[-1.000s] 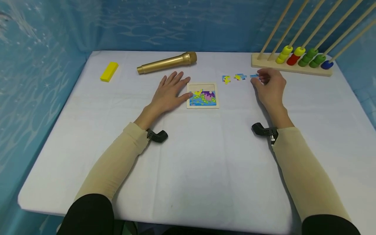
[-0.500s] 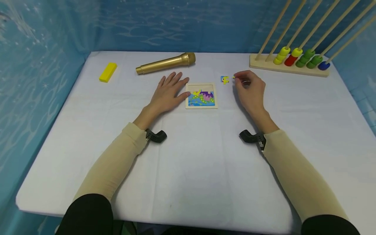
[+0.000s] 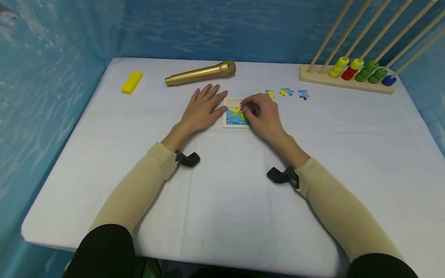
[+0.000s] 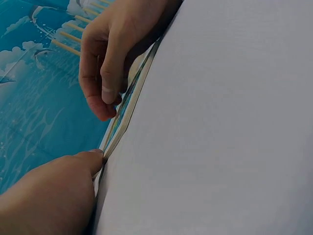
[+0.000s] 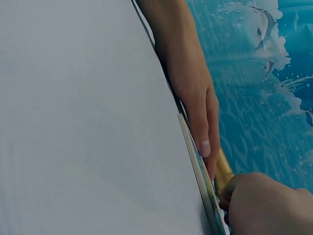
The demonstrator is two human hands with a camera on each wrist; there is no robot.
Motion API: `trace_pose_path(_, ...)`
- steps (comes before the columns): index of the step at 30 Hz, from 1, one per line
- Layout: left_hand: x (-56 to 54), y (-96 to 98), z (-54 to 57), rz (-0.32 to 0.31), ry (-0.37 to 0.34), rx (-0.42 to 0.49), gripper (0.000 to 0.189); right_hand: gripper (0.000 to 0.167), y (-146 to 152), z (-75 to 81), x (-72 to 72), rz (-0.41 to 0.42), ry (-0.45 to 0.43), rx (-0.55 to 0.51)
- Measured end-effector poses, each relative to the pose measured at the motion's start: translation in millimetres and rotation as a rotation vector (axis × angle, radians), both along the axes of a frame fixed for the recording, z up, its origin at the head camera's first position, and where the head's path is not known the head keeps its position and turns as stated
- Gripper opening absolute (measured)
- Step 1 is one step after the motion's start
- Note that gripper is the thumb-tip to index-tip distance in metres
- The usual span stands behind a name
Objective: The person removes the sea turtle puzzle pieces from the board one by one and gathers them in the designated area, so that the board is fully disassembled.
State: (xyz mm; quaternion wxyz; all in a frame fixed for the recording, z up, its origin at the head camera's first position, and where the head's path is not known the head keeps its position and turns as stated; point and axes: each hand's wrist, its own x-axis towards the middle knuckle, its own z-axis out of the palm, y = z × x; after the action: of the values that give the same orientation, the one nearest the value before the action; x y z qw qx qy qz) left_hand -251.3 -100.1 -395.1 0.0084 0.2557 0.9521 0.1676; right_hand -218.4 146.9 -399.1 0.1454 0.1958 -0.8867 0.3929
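Observation:
A small square jigsaw puzzle (image 3: 236, 117) in a wooden frame lies on the white-covered table, its picture blue, yellow and purple. My left hand (image 3: 201, 108) rests flat beside it, fingers spread, with the thumb on the frame's left edge. Over the puzzle's right half is my right hand (image 3: 265, 116), fingers bent and thumb near the index finger. In the left wrist view, no piece shows between the fingers of the right hand (image 4: 115, 63); whether they touch the picture is unclear. Three loose puzzle pieces lie behind: a yellow one (image 3: 270, 94), a yellow-blue one (image 3: 286, 92) and a blue one (image 3: 303, 94).
A gold microphone (image 3: 201, 74) lies behind my left hand. Farther left is a yellow block (image 3: 132, 82). At the back right stands a wooden bead rack (image 3: 347, 80) with tall rods and coloured beads. Blue printed curtains (image 3: 264, 31) hang behind the table.
My right hand has moved left from the loose pieces to the puzzle, uncovering the blue piece and the yellow-blue one. The left hand stays at the frame's edge.

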Motion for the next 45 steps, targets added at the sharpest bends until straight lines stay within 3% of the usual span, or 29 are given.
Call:
trace_pose_path(7, 0.4, 0.7, 1.4, 0.000, -0.011, -0.020, 0.063, 0.015, -15.4, -2.1, -1.2, -0.016, -0.024, 0.008)
trace_pose_path(15, 1.3, 1.2, 3.9, -0.001, -0.010, -0.012, 0.063, 0.017, -26.4, 3.9, -3.5, -0.032, -0.083, 0.101)
trace_pose_path(25, 0.1, -0.4, 4.0, 0.003, -0.013, -0.009, 0.063, 0.014, -34.8, 7.3, -6.7, -0.058, -0.086, 0.269)
trace_pose_path(45, -0.6, 0.3, 3.6, 0.003, -0.024, -0.015, 0.061, 0.014, -34.9, 5.9, -5.9, -0.062, -0.097, 0.275)
